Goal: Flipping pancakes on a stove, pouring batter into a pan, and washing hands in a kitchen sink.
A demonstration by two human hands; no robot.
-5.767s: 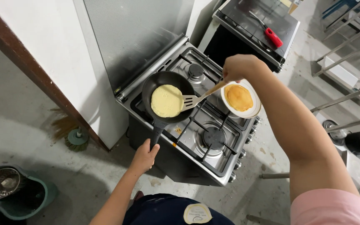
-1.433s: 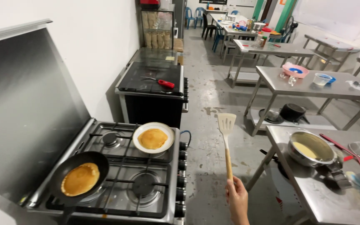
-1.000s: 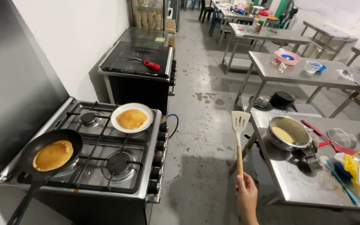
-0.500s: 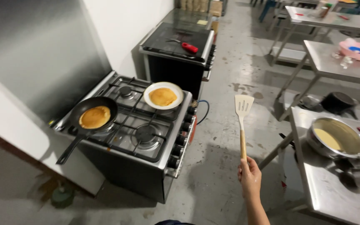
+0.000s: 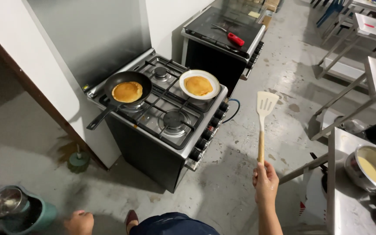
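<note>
From the head view, my right hand [image 5: 265,182] is out in front of me, its fingers [image 5: 261,170] wrapped around the wooden end of a spatula [image 5: 263,123]. I hold it upright, the pale slotted blade at the top, over the concrete floor [image 5: 249,143] between the stove [image 5: 162,115] and the steel bench [image 5: 353,191] on my right.

My left hand [image 5: 79,222] hangs low at the bottom edge, near my leg. Its fingers are loose and hold nothing that I can see.

The stove stands well apart from the spatula, to its left. A black pan [image 5: 126,89] sits on the rear left burner with a golden pancake [image 5: 127,92] in it, the handle pointing out towards me. Just beside it, on the rear right burner, a white plate [image 5: 215,87] carries a second pancake [image 5: 198,85].

On the bench a metal bowl [image 5: 353,161] holds pale batter [image 5: 370,169].

A second, closed cooker [image 5: 223,39] stands behind the stove with a red-handled tool [image 5: 235,39] on its lid. A teal bucket [image 5: 40,215] with a steel bowl [image 5: 6,203] sits on the floor at lower left.
</note>
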